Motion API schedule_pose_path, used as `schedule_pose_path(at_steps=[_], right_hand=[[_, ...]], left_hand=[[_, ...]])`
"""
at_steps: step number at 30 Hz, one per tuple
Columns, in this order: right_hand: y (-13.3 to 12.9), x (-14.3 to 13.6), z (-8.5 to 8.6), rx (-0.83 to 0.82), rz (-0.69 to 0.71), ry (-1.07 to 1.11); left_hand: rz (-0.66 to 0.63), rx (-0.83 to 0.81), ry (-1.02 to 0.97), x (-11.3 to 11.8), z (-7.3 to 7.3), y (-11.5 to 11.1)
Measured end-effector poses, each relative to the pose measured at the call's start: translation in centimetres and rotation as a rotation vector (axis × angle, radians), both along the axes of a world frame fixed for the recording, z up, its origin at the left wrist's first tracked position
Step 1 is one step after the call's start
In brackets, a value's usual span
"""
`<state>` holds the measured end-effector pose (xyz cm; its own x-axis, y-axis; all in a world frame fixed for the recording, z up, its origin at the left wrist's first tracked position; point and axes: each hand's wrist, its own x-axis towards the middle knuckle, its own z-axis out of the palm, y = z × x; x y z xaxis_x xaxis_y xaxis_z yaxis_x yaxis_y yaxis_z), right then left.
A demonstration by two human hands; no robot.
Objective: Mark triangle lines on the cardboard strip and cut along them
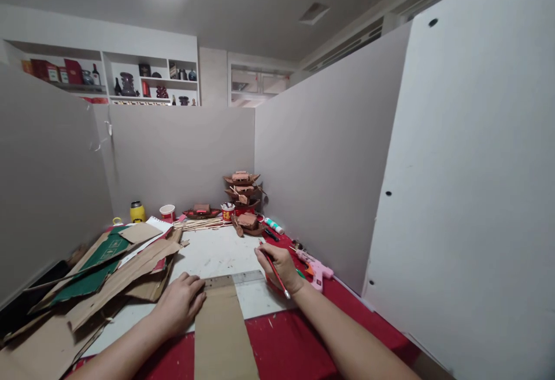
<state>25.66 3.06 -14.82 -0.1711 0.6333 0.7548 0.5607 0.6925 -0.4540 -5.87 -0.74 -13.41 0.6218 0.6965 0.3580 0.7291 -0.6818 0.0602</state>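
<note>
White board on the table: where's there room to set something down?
Mainly between the ruler and thin sticks, bar small scraps. A smaller patch lies this side of the ruler, right of the cardboard strip. Crowded: left, under the cardboard pile; far right, by the model boats.

A craft workspace within a partitioned cubicle is indicated by grey panels around the surface. Cardboard pieces, a pink glue gun and small model boats are noted there.

Red-covered table: white board, cardboard strip, glue gun.
</note>
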Motion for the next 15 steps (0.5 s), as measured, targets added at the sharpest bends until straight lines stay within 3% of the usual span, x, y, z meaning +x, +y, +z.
schedule_pose_path(at_steps=[15], right_hand=[[-0.03, 0.03, 0.28, -0.042, -0.003, 0.022]], left_hand=[[-0.004, 0.021, 0.037, 0.03, -0.05, 0.09]])
